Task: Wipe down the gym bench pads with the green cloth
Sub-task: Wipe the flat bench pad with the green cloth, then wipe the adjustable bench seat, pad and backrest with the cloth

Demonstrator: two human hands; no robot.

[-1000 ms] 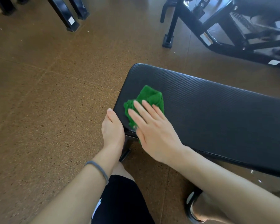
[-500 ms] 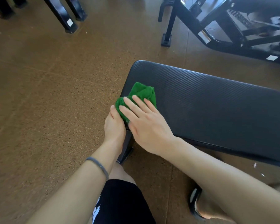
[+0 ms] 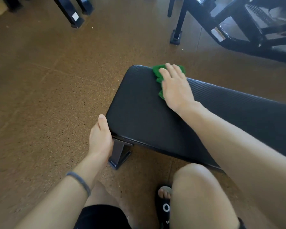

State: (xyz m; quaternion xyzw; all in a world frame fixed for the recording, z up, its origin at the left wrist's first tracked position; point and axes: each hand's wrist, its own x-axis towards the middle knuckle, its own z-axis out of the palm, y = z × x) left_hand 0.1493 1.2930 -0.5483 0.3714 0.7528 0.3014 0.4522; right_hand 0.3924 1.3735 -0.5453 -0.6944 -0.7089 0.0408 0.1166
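Note:
A black ribbed bench pad runs from the middle of the view off to the right. A crumpled green cloth lies on its far edge near the left end. My right hand presses flat on the cloth and covers most of it; green shows at the fingertips and along the thumb side. My left hand grips the pad's near left corner, thumb on the end face and fingers hidden underneath.
The bench's black steel leg stands on the brown speckled floor beside my left hand. Black machine frames stand at the back left and back right. My knees and a black sandal fill the bottom.
My right hand has slid the cloth from the pad's near left corner across to its far edge. The left hand has stayed at the corner. The view has shifted closer over the bench.

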